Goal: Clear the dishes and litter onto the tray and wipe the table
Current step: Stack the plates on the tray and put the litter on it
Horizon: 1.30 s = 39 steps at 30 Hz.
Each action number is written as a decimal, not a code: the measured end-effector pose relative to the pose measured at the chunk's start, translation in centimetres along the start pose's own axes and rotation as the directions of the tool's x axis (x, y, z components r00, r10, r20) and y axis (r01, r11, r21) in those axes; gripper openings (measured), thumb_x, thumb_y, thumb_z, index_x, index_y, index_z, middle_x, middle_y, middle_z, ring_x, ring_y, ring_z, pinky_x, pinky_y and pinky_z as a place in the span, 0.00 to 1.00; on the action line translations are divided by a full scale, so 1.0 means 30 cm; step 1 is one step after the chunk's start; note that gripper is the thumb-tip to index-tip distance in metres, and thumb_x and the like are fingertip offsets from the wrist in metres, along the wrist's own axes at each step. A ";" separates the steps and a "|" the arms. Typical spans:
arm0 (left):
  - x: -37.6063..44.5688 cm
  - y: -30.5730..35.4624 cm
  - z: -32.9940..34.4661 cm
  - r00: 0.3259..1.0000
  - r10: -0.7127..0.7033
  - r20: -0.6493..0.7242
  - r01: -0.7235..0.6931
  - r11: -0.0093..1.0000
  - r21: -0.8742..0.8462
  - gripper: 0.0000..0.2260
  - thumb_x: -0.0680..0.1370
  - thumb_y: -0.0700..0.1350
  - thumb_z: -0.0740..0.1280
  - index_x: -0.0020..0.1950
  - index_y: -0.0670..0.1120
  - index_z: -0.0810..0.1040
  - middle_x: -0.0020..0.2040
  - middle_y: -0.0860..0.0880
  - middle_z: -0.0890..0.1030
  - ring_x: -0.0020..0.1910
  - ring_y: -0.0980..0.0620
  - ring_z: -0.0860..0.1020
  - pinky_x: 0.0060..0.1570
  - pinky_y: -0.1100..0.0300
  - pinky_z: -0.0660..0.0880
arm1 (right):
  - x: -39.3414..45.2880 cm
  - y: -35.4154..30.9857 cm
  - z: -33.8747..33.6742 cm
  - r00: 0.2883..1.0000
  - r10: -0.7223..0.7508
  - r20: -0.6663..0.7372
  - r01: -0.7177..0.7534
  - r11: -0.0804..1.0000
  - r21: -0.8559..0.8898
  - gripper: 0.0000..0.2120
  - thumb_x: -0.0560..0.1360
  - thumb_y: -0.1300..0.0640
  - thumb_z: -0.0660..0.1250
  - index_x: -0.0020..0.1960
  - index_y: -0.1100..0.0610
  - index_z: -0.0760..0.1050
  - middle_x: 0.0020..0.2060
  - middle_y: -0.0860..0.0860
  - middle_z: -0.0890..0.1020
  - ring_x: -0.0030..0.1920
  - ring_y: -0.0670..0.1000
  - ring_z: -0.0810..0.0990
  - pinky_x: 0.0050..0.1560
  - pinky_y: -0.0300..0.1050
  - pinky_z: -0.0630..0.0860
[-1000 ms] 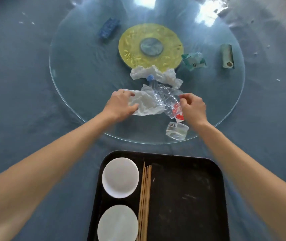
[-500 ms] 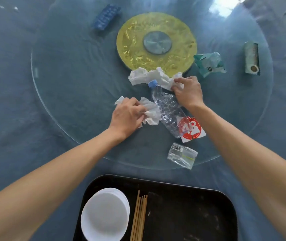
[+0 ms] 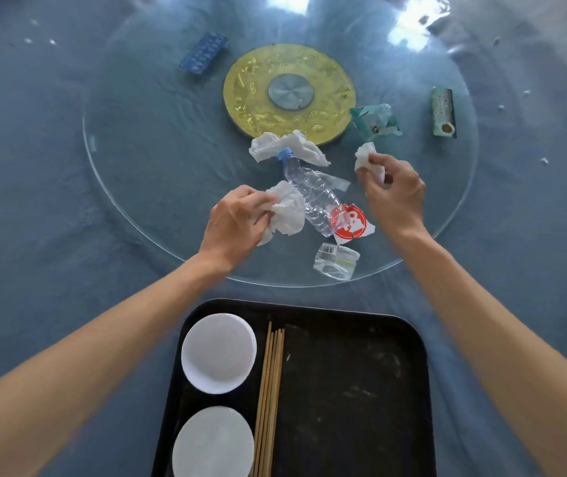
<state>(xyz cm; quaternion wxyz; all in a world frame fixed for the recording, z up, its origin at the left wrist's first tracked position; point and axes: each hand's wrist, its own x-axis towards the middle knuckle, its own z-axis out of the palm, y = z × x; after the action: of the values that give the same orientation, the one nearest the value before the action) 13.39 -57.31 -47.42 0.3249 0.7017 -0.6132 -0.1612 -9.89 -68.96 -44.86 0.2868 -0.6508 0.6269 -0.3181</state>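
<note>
We are gripping a crumpled tissue (image 3: 287, 213) in our left hand (image 3: 237, 225) and pinching a smaller wad (image 3: 366, 160) in our right hand (image 3: 394, 194), both over the glass turntable (image 3: 137, 173). A crushed bottle (image 3: 313, 196) is lying between our hands, while the black tray (image 3: 354, 390) is sitting nearer us, holding two white dishes (image 3: 218, 352) and chopsticks (image 3: 270, 390).

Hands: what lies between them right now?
Head view: a crushed plastic bottle lies between the left hand and right hand, with a red label.
</note>
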 end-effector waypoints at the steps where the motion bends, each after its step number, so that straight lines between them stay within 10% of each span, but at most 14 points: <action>1: -0.037 0.035 -0.009 1.000 0.026 0.005 -0.026 1.000 -0.015 0.13 0.76 0.41 0.74 0.60 0.48 0.85 0.51 0.45 0.84 0.48 0.44 0.82 0.48 0.50 0.79 | -0.060 0.002 -0.032 1.000 -0.010 0.019 0.010 1.000 0.012 0.13 0.79 0.51 0.73 0.63 0.50 0.83 0.53 0.49 0.81 0.51 0.51 0.82 0.53 0.39 0.74; 7: -0.348 0.192 0.081 0.978 0.115 0.172 -0.074 0.970 -0.230 0.14 0.73 0.33 0.74 0.57 0.44 0.86 0.53 0.47 0.87 0.50 0.49 0.85 0.54 0.55 0.80 | -0.496 0.167 -0.167 0.993 -0.037 0.115 0.037 0.999 0.002 0.17 0.77 0.62 0.75 0.64 0.54 0.83 0.55 0.47 0.86 0.50 0.40 0.82 0.49 0.25 0.75; 11: -0.560 0.188 0.223 0.937 -0.025 0.349 0.136 0.944 -0.299 0.16 0.70 0.30 0.74 0.54 0.46 0.88 0.55 0.49 0.86 0.56 0.54 0.84 0.60 0.57 0.79 | -0.739 0.344 -0.179 0.984 0.117 0.136 -0.108 0.991 -0.076 0.16 0.74 0.68 0.74 0.57 0.53 0.87 0.46 0.42 0.85 0.47 0.35 0.82 0.48 0.25 0.73; 21: -0.676 0.182 0.345 0.862 0.035 0.505 0.001 0.997 -0.071 0.22 0.77 0.37 0.69 0.69 0.52 0.79 0.71 0.53 0.77 0.75 0.50 0.70 0.71 0.50 0.72 | -0.882 0.531 -0.155 0.935 0.136 0.327 -0.024 0.946 -0.323 0.21 0.73 0.62 0.73 0.64 0.48 0.82 0.57 0.43 0.78 0.55 0.47 0.76 0.53 0.49 0.81; 27: -0.511 0.224 0.237 0.873 0.225 0.433 -0.268 0.963 0.039 0.23 0.79 0.59 0.61 0.74 0.58 0.73 0.74 0.53 0.74 0.72 0.53 0.73 0.55 0.55 0.81 | -0.711 0.421 -0.255 0.925 0.018 0.379 0.163 0.883 -0.440 0.33 0.67 0.29 0.68 0.71 0.36 0.74 0.68 0.46 0.73 0.61 0.50 0.75 0.54 0.53 0.79; 39: 0.512 0.071 0.110 0.967 -0.032 0.254 -0.059 0.938 0.342 0.23 0.79 0.41 0.65 0.74 0.51 0.73 0.72 0.48 0.74 0.70 0.44 0.72 0.65 0.46 0.73 | 0.322 0.216 -0.154 0.958 0.022 0.285 0.076 0.941 -0.330 0.28 0.80 0.46 0.67 0.78 0.45 0.65 0.70 0.59 0.70 0.71 0.61 0.69 0.70 0.55 0.69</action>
<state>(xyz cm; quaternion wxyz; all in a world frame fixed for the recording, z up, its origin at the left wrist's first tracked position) 12.72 -73.06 -45.82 0.1158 0.7169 -0.6736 -0.1374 -17.46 -78.82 -46.40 0.2537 -0.7378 0.6152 -0.1134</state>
